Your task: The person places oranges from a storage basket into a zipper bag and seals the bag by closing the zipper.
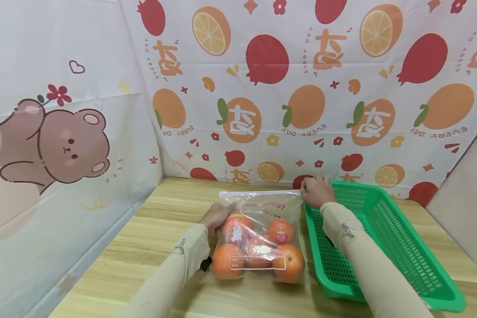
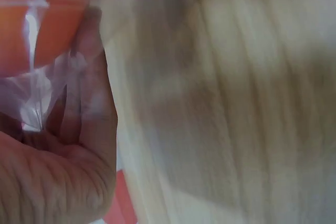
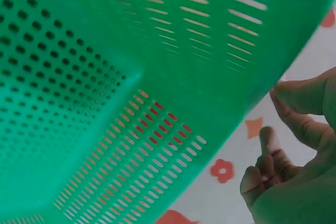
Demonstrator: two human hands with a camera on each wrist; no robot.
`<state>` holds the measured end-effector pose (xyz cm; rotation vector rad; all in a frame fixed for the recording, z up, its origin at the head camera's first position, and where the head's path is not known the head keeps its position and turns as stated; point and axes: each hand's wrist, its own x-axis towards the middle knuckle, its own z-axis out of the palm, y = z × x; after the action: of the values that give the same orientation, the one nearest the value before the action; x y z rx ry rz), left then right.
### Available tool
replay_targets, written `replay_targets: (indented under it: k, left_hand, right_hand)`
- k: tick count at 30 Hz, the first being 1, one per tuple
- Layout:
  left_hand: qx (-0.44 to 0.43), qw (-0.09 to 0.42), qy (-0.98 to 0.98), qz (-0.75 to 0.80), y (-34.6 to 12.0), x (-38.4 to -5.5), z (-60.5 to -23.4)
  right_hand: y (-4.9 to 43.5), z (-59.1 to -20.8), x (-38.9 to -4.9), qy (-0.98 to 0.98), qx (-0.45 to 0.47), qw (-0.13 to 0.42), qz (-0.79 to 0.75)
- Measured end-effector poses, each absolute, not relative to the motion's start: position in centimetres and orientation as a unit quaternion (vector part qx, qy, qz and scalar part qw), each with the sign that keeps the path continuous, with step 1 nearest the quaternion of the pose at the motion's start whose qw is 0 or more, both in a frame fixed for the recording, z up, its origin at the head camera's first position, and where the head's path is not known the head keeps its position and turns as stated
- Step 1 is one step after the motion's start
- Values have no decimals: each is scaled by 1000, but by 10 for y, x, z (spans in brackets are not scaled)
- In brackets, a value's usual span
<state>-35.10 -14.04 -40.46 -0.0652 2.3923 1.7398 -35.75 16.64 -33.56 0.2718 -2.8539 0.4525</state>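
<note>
A clear zip bag (image 1: 258, 207) with printed cartoon figures lies on the wooden table, and several oranges (image 1: 228, 261) are inside it. Along its top edge runs a pale zip strip. The left hand (image 1: 217, 216) grips the bag's left side near the top; the left wrist view shows its fingers partly behind the plastic, beside an orange (image 2: 39, 38). At the bag's top right corner, the right hand (image 1: 319, 190) has its thumb and forefinger together, pinching the corner. In the right wrist view, the basket rim partly hides those fingertips, and the right hand's (image 3: 304, 150) other fingers are curled.
A green plastic basket (image 1: 405, 225) with slotted walls stands right of the bag, under the right forearm. Fruit-patterned cloth (image 1: 268, 97) hangs behind the table (image 1: 159, 221). A cloth with a bear print (image 1: 71, 145) hangs on the left.
</note>
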Motion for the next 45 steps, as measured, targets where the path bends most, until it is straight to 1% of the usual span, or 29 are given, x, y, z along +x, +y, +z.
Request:
replay_targets:
  k: [3, 5, 7, 9, 11, 14, 16, 18, 21, 23, 25, 28, 32, 34, 45]
  left_hand:
    - [-13, 82, 827, 556, -139, -355, -409]
    - [-9, 77, 841, 535, -139, -357, -411]
    - [-7, 76, 856, 512, -140, -358, -410]
    - [-2, 78, 878, 473, -143, -358, -408]
    - [1, 81, 897, 435, -146, -358, -404]
    - [-1, 67, 923, 378, -149, -357, -396]
    - [-2, 45, 935, 351, -150, -353, -389]
    - [11, 9, 947, 321, -148, -345, -382]
    - [73, -52, 959, 267, -138, -330, -374]
    - [145, -74, 960, 227, -129, -319, -373]
    - [215, -84, 955, 186, -120, -307, -375]
    - [285, -67, 948, 128, -111, -293, -383]
    - [291, -34, 950, 108, -108, -285, -394]
    - [288, -28, 951, 111, -108, -285, -398]
    - [301, -52, 948, 92, -108, -284, -404]
  right_hand:
    - [160, -335, -352, -976, 102, 130, 139]
    - [152, -332, -345, -972, 129, 131, 143]
    - [142, -330, -335, -966, 169, 113, 160]
    - [133, -328, -323, -959, 214, 71, 173]
    - [124, -329, -310, -952, 249, 12, 180]
    - [113, -330, -294, -946, 261, -74, 179]
    - [108, -332, -287, -946, 251, -117, 169]
    - [104, -335, -281, -948, 235, -149, 155]
    - [101, -340, -276, -952, 209, -181, 128]
    - [99, -342, -273, -955, 195, -190, 116]
    - [98, -344, -271, -957, 193, -189, 104]
    - [97, -346, -268, -960, 195, -179, 90]
    - [98, -350, -265, -963, 192, -173, 73]
    - [97, -351, -264, -965, 187, -170, 66]
    - [95, -352, -255, -970, 179, -154, 64]
